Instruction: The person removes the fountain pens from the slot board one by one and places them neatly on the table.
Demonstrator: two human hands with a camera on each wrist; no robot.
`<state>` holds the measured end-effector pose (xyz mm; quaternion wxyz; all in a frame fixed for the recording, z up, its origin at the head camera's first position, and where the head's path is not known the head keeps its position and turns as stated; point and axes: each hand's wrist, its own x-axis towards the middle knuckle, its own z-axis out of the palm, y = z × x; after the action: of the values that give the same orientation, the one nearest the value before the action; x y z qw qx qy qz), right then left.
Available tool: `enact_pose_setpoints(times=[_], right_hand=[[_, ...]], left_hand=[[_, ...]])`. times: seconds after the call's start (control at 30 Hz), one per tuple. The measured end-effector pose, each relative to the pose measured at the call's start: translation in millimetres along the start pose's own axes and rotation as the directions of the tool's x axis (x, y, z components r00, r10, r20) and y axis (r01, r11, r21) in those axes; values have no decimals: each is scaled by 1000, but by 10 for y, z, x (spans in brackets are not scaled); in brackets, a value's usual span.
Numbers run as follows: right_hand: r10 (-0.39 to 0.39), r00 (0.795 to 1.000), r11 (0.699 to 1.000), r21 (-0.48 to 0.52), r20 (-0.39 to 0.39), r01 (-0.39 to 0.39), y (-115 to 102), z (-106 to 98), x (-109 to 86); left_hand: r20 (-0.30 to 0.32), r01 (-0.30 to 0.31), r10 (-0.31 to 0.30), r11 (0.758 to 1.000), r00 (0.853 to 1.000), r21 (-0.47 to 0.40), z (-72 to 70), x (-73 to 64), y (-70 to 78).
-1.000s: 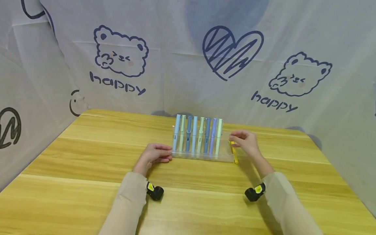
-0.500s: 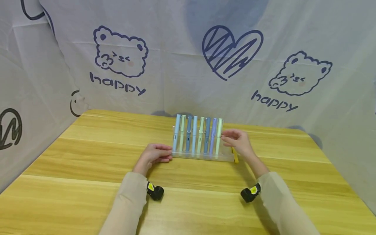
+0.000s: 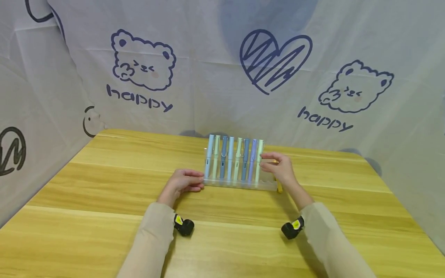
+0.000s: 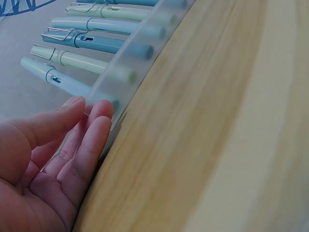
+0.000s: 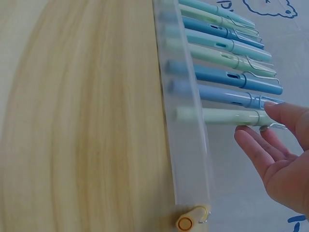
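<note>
A clear pen stand (image 3: 240, 184) holds a row of pens in light blue, pale green, dark blue and purple, side by side and leaning back. My left hand (image 3: 183, 180) pinches the stand's left end, thumb and fingertips at its corner beside the light blue pen (image 4: 58, 79). At the other end of the row, my right hand (image 3: 279, 166) grips the pale green pen (image 5: 231, 116) near its cap, thumb on one side and fingers on the other. That pen's lower end sits behind the stand's front lip (image 5: 186, 145).
A yellow pen (image 3: 279, 188) lies against the stand's right end, partly hidden by the right hand. Under everything is a wooden table (image 3: 222, 239). Behind it hangs a pale cloth (image 3: 208, 77) printed with bears and a heart.
My right hand has moved left from above the yellow pen to the pale green pen and now holds it. The left hand has stayed at the stand's left end.
</note>
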<state>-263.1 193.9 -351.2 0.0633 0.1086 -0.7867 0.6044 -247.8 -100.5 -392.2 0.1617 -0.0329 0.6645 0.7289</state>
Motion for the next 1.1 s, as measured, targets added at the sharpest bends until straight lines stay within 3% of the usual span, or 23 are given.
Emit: enact_pose_setpoints(times=[0.27,0.53,0.9,1.1], right_hand=[[19,999,999,-40,-47,-21,5,90,35],[-25,994,997,-80,-102,17,23,136,46],[-54,986,997,-58,-155,45,-29,159,-2],[-39,981,999,-42,-191,32,45,147,44]], left_hand=[[6,-5,4,1000,1000,5,7,-5,7],[1,-4,4,1000,1000,0,11,3,4],[-5,-2,2,1000,1000,-10,18,6,-2],[-13,4,-4,1000,1000,-1,5,-4,4]])
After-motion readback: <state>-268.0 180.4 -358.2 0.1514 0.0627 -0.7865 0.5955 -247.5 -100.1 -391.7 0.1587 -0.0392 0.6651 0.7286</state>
